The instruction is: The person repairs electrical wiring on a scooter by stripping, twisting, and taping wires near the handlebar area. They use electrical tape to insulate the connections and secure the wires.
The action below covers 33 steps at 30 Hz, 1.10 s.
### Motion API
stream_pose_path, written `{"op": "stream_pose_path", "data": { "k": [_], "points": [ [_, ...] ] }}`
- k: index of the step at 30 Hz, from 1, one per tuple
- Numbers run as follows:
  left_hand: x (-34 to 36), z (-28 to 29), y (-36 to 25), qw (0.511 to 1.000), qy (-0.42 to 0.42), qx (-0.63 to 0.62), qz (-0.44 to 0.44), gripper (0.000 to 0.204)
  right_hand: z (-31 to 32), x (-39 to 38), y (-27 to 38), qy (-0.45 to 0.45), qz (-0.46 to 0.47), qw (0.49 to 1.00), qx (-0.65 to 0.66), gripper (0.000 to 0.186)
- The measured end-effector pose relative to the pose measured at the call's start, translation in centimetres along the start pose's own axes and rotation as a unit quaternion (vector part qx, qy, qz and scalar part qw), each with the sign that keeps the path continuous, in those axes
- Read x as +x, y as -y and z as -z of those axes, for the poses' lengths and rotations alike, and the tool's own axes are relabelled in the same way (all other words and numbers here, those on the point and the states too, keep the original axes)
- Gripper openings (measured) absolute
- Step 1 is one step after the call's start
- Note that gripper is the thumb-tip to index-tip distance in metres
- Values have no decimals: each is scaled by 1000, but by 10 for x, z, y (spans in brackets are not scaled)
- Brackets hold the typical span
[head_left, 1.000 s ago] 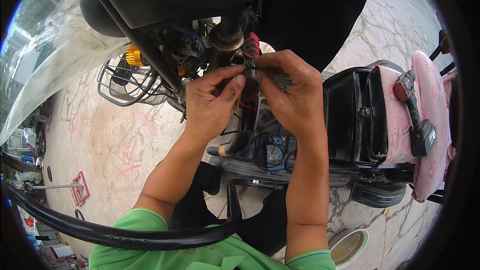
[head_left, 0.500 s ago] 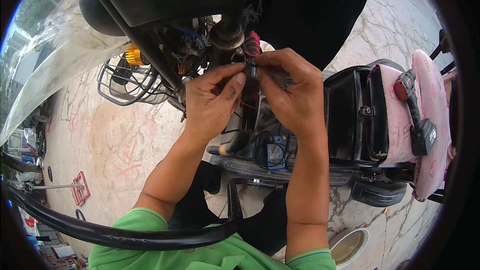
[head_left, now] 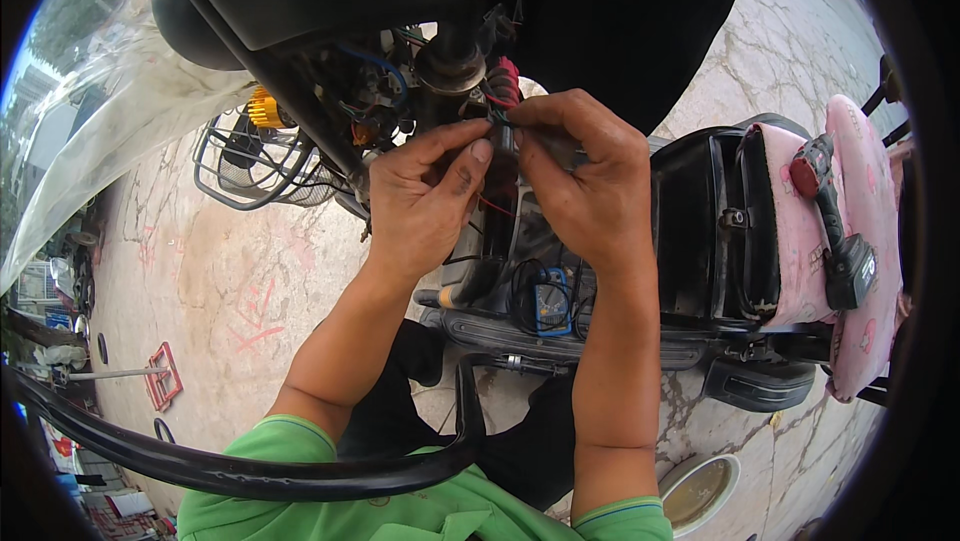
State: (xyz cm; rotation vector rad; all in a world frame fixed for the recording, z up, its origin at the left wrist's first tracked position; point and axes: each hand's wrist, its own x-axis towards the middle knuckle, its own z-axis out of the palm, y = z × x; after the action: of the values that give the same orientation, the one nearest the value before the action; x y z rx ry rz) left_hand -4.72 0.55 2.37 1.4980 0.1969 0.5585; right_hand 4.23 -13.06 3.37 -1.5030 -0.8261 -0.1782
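Observation:
My left hand (head_left: 425,201) and my right hand (head_left: 588,181) meet below the scooter's steering column (head_left: 448,69), thumbs and index fingers pinched on thin wires (head_left: 498,116). These run from a bundle with red and dark sleeving (head_left: 508,79); the fingertips partly hide what is held. A loose red wire (head_left: 495,208) hangs beneath my fingers. Exposed wiring (head_left: 375,91) with blue leads lies to the left, beside a gold finned part (head_left: 263,109).
A blue meter with dark leads (head_left: 550,301) rests on the footboard. A cordless power tool (head_left: 845,271) lies on the pink seat cover (head_left: 850,351). A wire basket (head_left: 230,181) is at left. A black curved bar (head_left: 240,466) crosses low. A basin of liquid (head_left: 700,491) stands bottom right.
My right hand has shifted slightly upward, its fingers still pinched at the wires. My left hand has moved very slightly, still at the same spot.

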Motion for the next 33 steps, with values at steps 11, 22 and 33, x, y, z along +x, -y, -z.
{"op": "stream_pose_path", "data": {
  "k": [11, 22, 33],
  "points": [
    [1, -2, 1, 1000, -5, 10, -3, 22, 0, -2, -1, -11, 7, 999, -50, 20],
    [-2, 0, 1, 993, -19, 104, -52, 17, -5, -4, 5, -19, 37, 985, -169, 17],
    [-3, 3, 4, 996, -30, 61, -49, 13, -6, -3, -4, 13, -35, 999, 12, 9]
  ]
}}
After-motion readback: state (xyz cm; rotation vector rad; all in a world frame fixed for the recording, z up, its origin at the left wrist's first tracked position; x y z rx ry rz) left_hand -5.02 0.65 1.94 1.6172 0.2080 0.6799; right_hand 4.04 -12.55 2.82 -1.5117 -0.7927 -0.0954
